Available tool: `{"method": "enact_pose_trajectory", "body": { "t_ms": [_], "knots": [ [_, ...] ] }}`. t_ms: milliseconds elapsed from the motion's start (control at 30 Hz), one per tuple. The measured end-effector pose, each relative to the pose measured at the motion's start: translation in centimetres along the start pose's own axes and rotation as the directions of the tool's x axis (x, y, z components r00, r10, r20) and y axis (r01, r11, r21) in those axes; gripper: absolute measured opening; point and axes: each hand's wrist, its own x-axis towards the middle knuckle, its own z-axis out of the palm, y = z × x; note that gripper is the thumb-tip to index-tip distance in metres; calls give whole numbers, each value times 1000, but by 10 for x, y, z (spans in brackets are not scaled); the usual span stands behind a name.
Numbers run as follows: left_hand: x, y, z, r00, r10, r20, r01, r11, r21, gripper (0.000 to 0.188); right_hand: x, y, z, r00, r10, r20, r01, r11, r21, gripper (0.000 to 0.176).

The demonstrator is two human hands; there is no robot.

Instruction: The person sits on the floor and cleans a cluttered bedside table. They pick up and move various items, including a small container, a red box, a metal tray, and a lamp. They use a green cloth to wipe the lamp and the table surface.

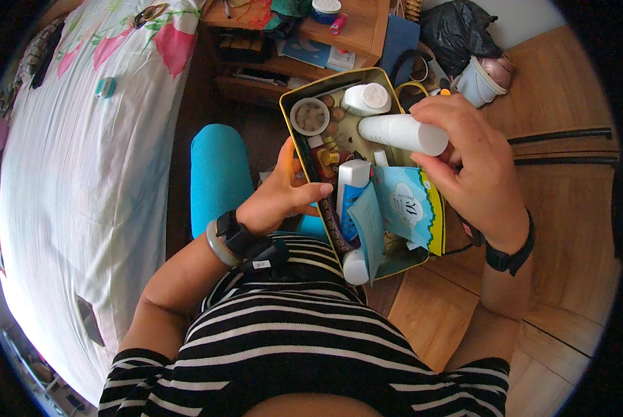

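Observation:
My left hand point(285, 193) grips the left wall of a rectangular tin box point(304, 156), its thumb hooked over the yellow rim. Above the box's right side, my right hand point(473, 151) pinches a white plastic bottle point(395, 132), tilted with its cap end toward the palm. Inside the box, a second white bottle point(361, 101) lies at the far end. Near it sits a small round tub point(310, 117) filled with pale pieces. A white-and-blue bottle point(352, 193) leans by a blue printed packet point(400, 203). At the near corner stands a white-capped container point(355, 267).
On the left is a bed with a floral sheet point(108, 172); a teal-and-white object point(105, 87) lies on it. Ahead, a wooden cabinet point(363, 36) holds assorted items. A black plastic bag point(457, 31) and a pale bucket point(478, 83) stand far right on wooden flooring point(561, 208).

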Motion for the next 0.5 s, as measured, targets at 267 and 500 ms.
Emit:
{"method": "enact_pose_trajectory", "body": {
  "t_ms": [267,500],
  "knots": [
    [-3,-3,-5,998,-47,-51,49,998,31,83,5,2,2,999,8,41,-7,1000,-5,45],
    [-4,-10,-12,986,-132,-100,131,991,-17,98,5,8,10,990,55,128,-63,996,61,44]
  ]
}}
